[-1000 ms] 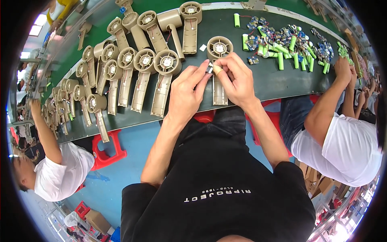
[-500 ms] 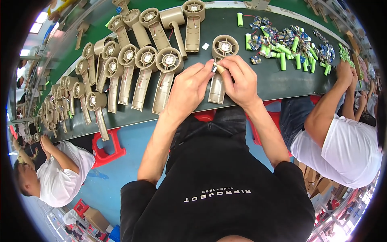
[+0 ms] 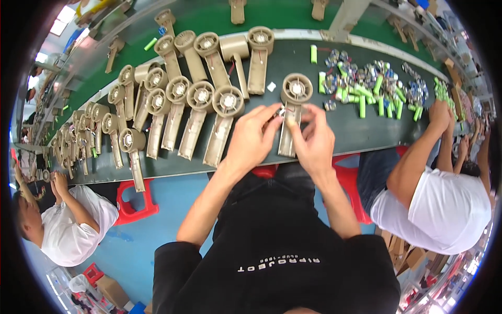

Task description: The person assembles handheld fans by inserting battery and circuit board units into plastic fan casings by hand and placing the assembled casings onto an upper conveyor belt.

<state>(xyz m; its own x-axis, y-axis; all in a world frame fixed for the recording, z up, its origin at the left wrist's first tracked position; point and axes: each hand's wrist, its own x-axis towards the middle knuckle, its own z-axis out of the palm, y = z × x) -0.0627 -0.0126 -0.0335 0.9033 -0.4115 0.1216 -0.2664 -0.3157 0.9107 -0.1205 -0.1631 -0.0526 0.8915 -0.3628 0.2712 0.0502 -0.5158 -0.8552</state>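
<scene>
One beige handheld fan housing (image 3: 297, 88) lies in front of me, its round grille end away from me and its open handle trough (image 3: 287, 141) toward me. Over the trough's left side, my left hand (image 3: 253, 137) is closed in a pinch on a small dark part with a white end (image 3: 282, 111); its exact kind is too small to tell. A short red wire shows near it. My right hand (image 3: 315, 140) hovers over the trough's right side, thumb stretched toward the small part and apart from its bent fingers. Nothing is visible between that thumb and those fingers.
Rows of similar fan housings (image 3: 228, 101) fill the bench to the left. A pile of green battery cells (image 3: 362, 106) wired to small circuit boards (image 3: 418, 91) lies at right. A small white piece (image 3: 271, 87) sits beyond my hands. Co-workers sit on both sides.
The view has shifted, so the bench sits lower in the picture. My right thumb and fingers have come apart from the pinch near the left fingertips. The left hand still pinches the small part.
</scene>
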